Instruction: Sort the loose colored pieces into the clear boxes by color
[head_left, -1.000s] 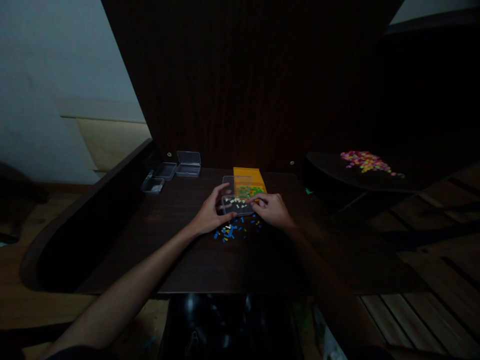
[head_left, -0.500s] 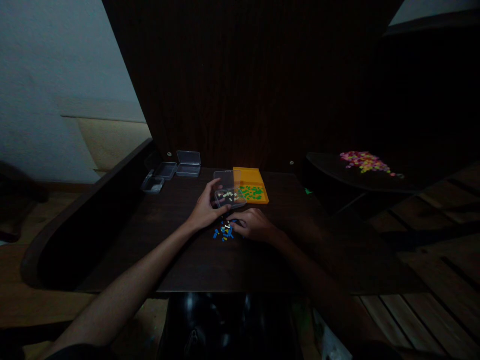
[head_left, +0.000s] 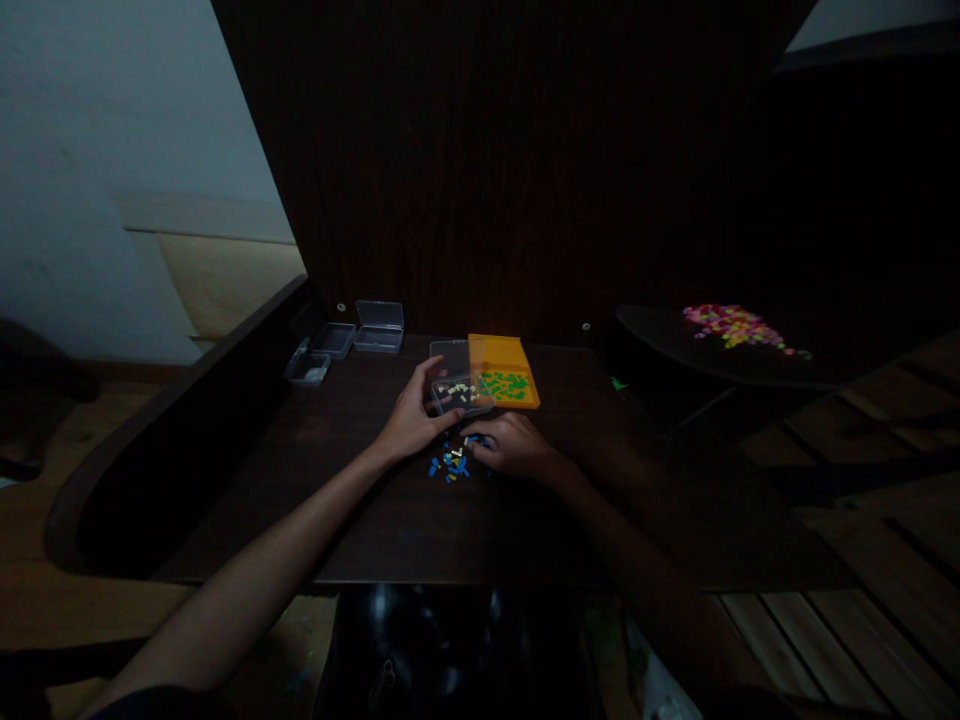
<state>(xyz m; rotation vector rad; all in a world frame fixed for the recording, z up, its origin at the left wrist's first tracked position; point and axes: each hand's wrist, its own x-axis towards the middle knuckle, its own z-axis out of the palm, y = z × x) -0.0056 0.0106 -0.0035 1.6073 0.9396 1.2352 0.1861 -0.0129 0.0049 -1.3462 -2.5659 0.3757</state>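
Head view: left hand (head_left: pixel 411 426) clasps a clear rectangular plastic box (head_left: pixel 454 398); right hand (head_left: pixel 514 451) covers tiny blocks (head_left: pixel 448 466), grip unclear.

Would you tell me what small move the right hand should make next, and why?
Probably pinch a white piece from the loose pile: the right hand rests on it, and the left hand steadies the clear box of white pieces.
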